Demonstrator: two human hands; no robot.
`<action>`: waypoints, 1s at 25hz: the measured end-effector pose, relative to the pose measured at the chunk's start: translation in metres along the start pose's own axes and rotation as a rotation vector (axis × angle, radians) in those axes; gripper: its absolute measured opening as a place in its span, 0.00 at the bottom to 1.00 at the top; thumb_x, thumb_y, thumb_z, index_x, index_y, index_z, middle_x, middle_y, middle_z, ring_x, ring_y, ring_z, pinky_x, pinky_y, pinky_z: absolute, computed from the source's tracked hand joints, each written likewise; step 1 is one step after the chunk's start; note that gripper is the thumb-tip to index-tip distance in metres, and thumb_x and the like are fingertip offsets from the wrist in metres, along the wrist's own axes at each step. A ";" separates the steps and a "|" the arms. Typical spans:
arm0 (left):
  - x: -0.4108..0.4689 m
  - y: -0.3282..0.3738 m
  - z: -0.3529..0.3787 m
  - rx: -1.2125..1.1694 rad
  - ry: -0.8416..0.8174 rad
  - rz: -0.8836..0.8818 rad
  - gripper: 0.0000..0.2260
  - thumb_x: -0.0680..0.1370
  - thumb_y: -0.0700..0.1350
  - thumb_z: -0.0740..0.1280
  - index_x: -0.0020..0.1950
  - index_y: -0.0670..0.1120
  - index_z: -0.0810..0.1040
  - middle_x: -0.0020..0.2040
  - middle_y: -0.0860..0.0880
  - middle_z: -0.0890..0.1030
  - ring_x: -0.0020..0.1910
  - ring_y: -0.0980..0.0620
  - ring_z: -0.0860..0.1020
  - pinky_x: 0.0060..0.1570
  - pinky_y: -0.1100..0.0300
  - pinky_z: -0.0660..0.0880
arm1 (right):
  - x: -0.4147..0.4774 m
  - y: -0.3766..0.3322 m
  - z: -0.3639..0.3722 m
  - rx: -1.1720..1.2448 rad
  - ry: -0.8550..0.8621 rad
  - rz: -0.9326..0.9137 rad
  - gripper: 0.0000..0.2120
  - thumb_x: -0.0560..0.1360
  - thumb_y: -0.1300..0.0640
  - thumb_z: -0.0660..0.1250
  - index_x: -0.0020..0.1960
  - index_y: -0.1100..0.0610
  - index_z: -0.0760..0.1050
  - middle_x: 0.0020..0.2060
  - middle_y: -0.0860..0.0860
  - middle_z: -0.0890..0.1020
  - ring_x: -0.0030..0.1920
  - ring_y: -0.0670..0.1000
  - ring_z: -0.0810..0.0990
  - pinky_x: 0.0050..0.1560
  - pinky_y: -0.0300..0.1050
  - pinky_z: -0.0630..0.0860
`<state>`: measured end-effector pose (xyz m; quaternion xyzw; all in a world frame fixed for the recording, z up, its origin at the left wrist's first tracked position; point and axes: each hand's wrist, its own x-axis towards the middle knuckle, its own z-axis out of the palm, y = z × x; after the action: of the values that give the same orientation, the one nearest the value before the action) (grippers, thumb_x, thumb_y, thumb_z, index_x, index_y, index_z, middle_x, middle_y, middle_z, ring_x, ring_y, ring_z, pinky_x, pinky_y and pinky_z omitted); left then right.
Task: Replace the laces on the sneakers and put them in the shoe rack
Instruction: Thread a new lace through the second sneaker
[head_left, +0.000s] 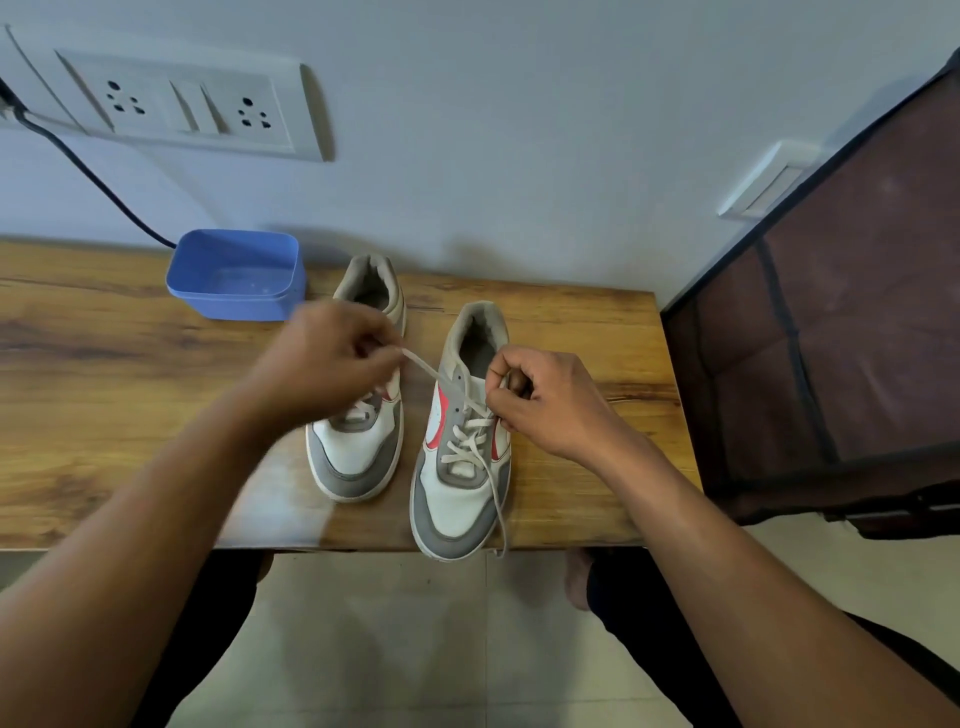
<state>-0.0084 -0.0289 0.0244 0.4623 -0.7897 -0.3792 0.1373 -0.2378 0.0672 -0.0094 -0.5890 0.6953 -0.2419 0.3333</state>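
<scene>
Sneaker heel twd wall; lace in pinch of L hand + R hand.

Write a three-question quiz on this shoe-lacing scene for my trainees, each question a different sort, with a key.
1. True or false: the blue plastic tub stands at the wooden table's near edge.
2. Which hand holds the white lace stretched sideways from the laced sneaker? A. left hand B. right hand C. neither
3. Fill in: the lace's other end hangs over the table's ____ edge.
Key: 1 false, it stands by the wall; 2 A; 3 near.
</scene>
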 end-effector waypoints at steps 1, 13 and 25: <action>0.000 -0.002 -0.008 -0.042 0.068 -0.031 0.05 0.77 0.42 0.73 0.42 0.49 0.85 0.35 0.52 0.85 0.38 0.55 0.84 0.43 0.56 0.80 | 0.000 0.000 0.000 -0.012 0.001 -0.006 0.04 0.76 0.57 0.71 0.46 0.48 0.80 0.35 0.46 0.82 0.35 0.43 0.82 0.39 0.43 0.82; -0.028 0.046 0.021 -0.278 -0.208 0.144 0.03 0.77 0.38 0.73 0.44 0.43 0.85 0.36 0.48 0.86 0.35 0.50 0.84 0.38 0.60 0.81 | -0.011 -0.021 -0.007 0.348 -0.061 0.261 0.08 0.81 0.53 0.72 0.56 0.55 0.77 0.37 0.55 0.87 0.34 0.54 0.87 0.36 0.48 0.84; -0.004 0.015 0.036 0.147 -0.086 0.234 0.19 0.78 0.43 0.70 0.67 0.58 0.80 0.42 0.58 0.84 0.42 0.61 0.81 0.49 0.56 0.80 | -0.041 0.028 -0.088 -0.087 -0.103 0.411 0.03 0.80 0.59 0.73 0.48 0.56 0.86 0.39 0.50 0.88 0.33 0.44 0.83 0.35 0.39 0.79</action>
<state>-0.0364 -0.0040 0.0114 0.3592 -0.8691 -0.3210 0.1122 -0.3187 0.1082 0.0356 -0.4601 0.7926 -0.1082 0.3852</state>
